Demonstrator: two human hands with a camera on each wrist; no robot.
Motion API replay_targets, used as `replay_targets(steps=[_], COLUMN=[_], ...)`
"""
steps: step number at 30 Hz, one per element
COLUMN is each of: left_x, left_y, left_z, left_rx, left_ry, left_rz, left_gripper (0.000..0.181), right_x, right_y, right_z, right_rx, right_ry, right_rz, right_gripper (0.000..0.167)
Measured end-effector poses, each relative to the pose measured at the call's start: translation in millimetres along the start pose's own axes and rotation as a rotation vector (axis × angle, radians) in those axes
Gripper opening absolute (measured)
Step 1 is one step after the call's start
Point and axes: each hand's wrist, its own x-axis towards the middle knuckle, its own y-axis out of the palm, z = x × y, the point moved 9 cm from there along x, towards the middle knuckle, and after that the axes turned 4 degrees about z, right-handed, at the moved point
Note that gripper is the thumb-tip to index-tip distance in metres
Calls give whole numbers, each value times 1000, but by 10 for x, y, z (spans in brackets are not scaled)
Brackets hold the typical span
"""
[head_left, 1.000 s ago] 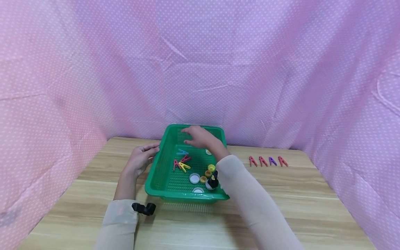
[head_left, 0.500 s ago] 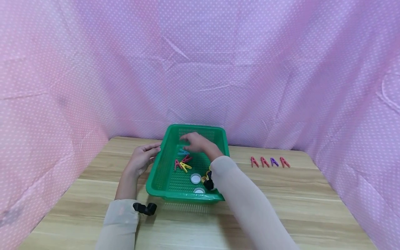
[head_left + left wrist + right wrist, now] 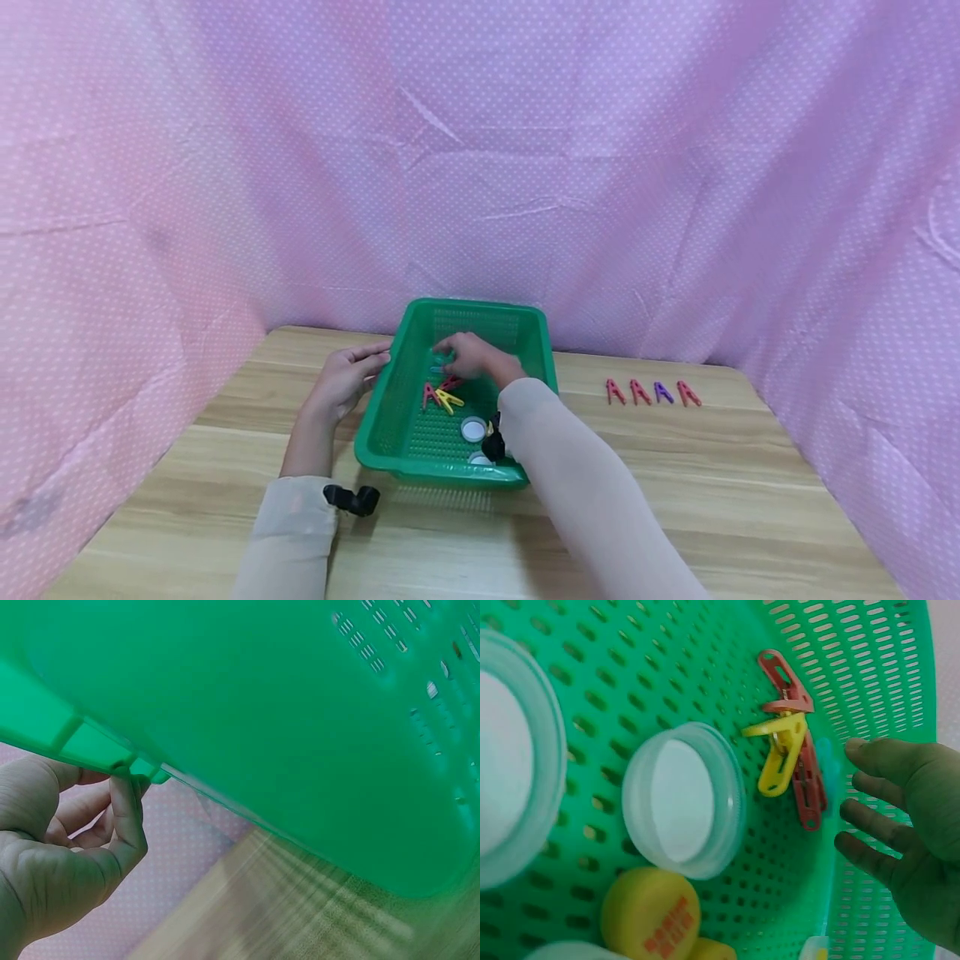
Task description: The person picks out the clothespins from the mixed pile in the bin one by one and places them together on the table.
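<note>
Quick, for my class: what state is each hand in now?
Left hand: closed, pinching the green perforated plastic basket by its rim.
Right hand: open, holding nothing, near the blue plastic clothespin.

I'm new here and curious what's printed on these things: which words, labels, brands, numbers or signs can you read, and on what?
Yellow cap, right wrist view: red printing, too blurred to read.
No other writing can be made out, on the clothespins or elsewhere.
</note>
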Motion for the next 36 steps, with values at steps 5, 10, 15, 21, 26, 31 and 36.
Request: replay_targets(steps=[5, 10, 15, 21, 26, 31, 36], left_x=[9, 12, 5, -6, -7, -5, -7], left_y=[24, 16, 5, -12, -10, -10, -28], left_z=[12, 3, -7, -5, 11, 29, 13], left_rx=[13, 29, 33, 38, 43, 39, 19], left_ry=[-14, -16, -16, -22, -22, -31, -28], left_rz=[1, -6, -6, -7, -10, -15, -23], left_gripper=[45, 43, 44, 44, 43, 41, 39], right_x=[10, 19, 18, -39, -119, -191, -254], right_y=[100, 116, 119, 92, 69, 57, 17], right_z=[-111, -132, -127, -74, -43, -68, -140], right_rx=[22, 19, -7, -28, -45, -79, -99], right_ry=[60, 83, 117, 155, 158, 166, 201], right_rz=[20, 22, 37, 58, 79, 116, 143], right_gripper=[48, 48, 39, 38, 33, 24, 23])
